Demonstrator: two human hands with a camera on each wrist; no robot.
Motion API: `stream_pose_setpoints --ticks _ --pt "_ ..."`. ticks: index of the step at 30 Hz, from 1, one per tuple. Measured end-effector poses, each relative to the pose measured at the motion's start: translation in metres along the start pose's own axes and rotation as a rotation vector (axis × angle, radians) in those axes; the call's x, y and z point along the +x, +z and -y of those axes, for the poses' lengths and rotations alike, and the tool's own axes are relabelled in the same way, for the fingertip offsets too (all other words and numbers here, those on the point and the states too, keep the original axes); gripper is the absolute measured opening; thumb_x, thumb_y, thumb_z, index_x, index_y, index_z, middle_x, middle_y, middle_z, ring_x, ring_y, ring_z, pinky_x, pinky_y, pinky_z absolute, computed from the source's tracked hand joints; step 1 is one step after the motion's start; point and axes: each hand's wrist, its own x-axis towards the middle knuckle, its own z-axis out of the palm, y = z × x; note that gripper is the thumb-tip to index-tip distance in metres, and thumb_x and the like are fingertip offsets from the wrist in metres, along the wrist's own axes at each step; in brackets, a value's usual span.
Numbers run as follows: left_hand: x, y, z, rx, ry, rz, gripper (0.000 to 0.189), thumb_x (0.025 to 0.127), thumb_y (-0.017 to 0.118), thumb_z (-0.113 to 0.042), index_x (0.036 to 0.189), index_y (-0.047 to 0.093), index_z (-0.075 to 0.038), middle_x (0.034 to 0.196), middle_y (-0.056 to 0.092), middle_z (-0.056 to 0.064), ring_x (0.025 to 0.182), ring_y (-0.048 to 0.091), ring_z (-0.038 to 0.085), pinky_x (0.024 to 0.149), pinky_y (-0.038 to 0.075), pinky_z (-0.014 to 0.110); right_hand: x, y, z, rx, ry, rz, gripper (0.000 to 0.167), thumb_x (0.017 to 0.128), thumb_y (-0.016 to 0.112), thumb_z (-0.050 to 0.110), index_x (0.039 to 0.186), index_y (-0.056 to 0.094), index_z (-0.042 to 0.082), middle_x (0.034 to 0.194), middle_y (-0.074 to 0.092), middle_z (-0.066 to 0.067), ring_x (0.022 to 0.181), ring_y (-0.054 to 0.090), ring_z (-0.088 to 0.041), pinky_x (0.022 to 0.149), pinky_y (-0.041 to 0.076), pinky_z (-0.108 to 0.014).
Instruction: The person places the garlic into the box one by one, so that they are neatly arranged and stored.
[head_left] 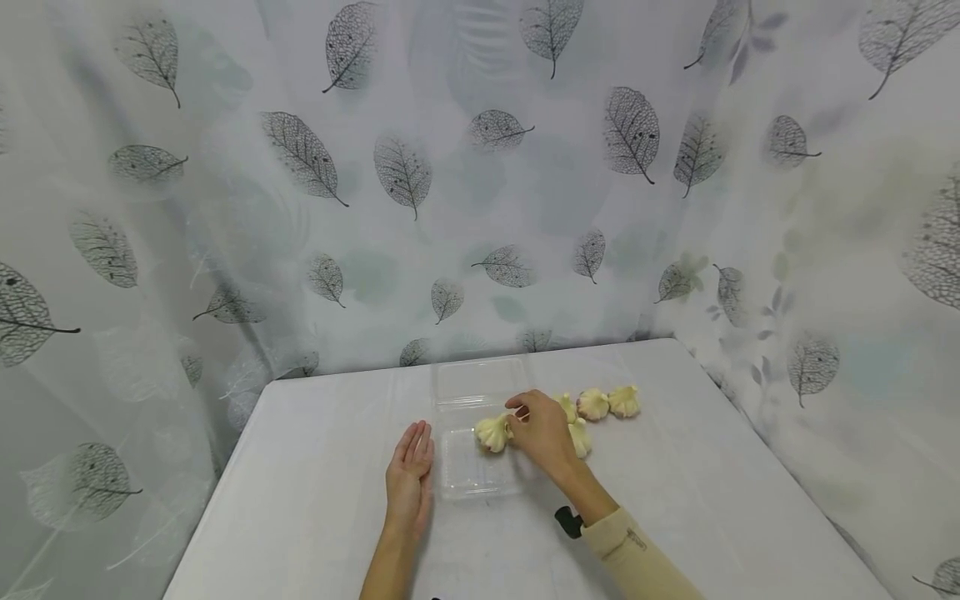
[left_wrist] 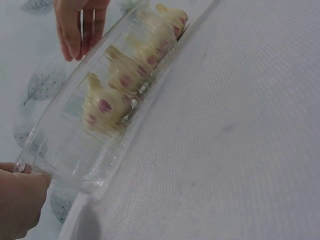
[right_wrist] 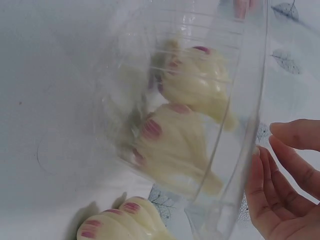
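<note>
A clear plastic clamshell box (head_left: 457,479) lies with its lid (head_left: 480,379) folded back behind it. Inside are garlic bulbs; one bulb (head_left: 491,434) shows in the head view, and two show through the wall in the right wrist view, including this bulb (right_wrist: 170,142). My left hand (head_left: 408,479) is at the box's left side, fingers extended, close to the rim in the left wrist view. Over the box's right part is my right hand (head_left: 542,433), its fingers loosely bent with nothing between them. It partly hides the bulbs below in the head view.
Right of the box several more garlic bulbs rest on the white-covered table (head_left: 705,492), among them a middle bulb (head_left: 592,404) and an outermost bulb (head_left: 624,402). A leaf-patterned curtain (head_left: 465,200) hangs behind the table and along its sides.
</note>
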Motion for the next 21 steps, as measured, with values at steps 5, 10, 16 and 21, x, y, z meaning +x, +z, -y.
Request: stream_pose_setpoints --ticks 5,10,16,21 --pt "0.0 0.001 -0.001 -0.019 -0.006 -0.005 0.068 0.097 0.03 0.026 0.161 0.017 0.008 0.169 0.021 0.024 0.158 0.022 0.031 0.125 0.032 0.03 -0.001 -0.006 -0.001 -0.011 0.015 -0.009 0.013 0.087 0.079 0.002 0.098 0.079 0.008 0.098 0.074 -0.006 0.082 0.07 -0.019 0.071 0.063 -0.033" --pt "0.0 0.0 -0.002 -0.014 -0.007 0.001 0.068 0.097 0.03 0.026 0.161 0.016 0.009 0.169 0.021 0.024 0.158 0.022 0.031 0.125 0.032 0.03 -0.003 -0.012 -0.004 -0.023 -0.013 -0.053 0.014 0.086 0.08 0.001 0.099 0.079 0.008 0.097 0.074 -0.006 0.083 0.071 -0.02 0.072 0.063 -0.034" --pt "0.0 0.0 -0.002 -0.004 0.0 0.006 0.067 0.098 0.031 0.025 0.162 0.015 0.009 0.169 0.02 0.026 0.158 0.02 0.033 0.125 0.033 0.03 -0.007 -0.023 -0.009 -0.032 -0.047 -0.103 0.017 0.084 0.082 -0.001 0.099 0.079 0.006 0.098 0.075 -0.007 0.085 0.071 -0.023 0.072 0.064 -0.037" --pt "0.0 0.001 -0.001 -0.009 -0.007 -0.006 0.067 0.099 0.032 0.024 0.162 0.016 0.007 0.169 0.022 0.024 0.158 0.022 0.032 0.124 0.034 0.029 -0.011 -0.031 -0.017 -0.04 -0.026 -0.132 0.019 0.081 0.083 -0.002 0.098 0.079 0.006 0.096 0.074 -0.007 0.085 0.07 -0.023 0.074 0.064 -0.039"
